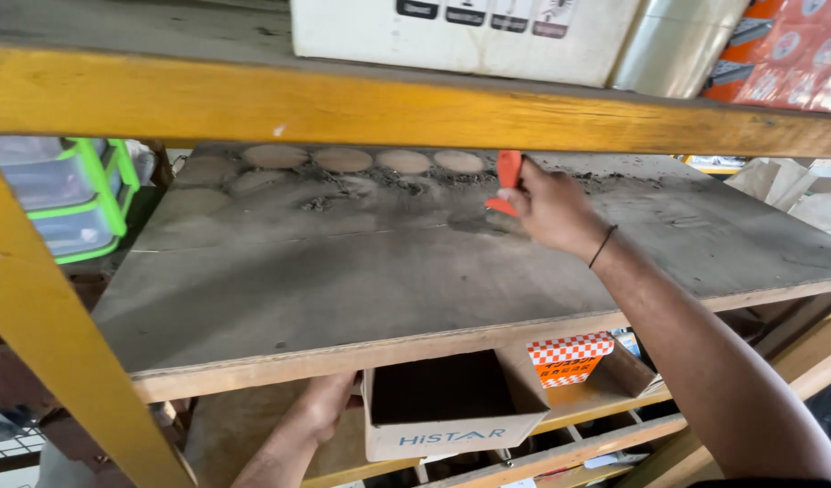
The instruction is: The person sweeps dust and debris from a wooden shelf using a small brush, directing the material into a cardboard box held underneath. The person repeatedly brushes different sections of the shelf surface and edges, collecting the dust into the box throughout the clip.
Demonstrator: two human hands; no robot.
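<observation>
My right hand [551, 206] reaches over a dusty plywood shelf board [343, 271] and grips an orange-red handled tool [507, 176], its end resting on the board near heaps of dirt. Round pale marks [343, 160] run along the back of the board. My left hand [325, 407] is below the board's front edge, holding the left side of an open cardboard box [447, 416]. The box looks dark and empty inside. A black band circles my right wrist.
Yellow metal rack beams [388, 108] frame the shelf above and at left. A white carton [461, 36] and orange packages [795, 54] sit on the upper shelf. Green-trimmed plastic drawers [72, 194] stand at left. A red-checked small box [569, 357] lies beneath.
</observation>
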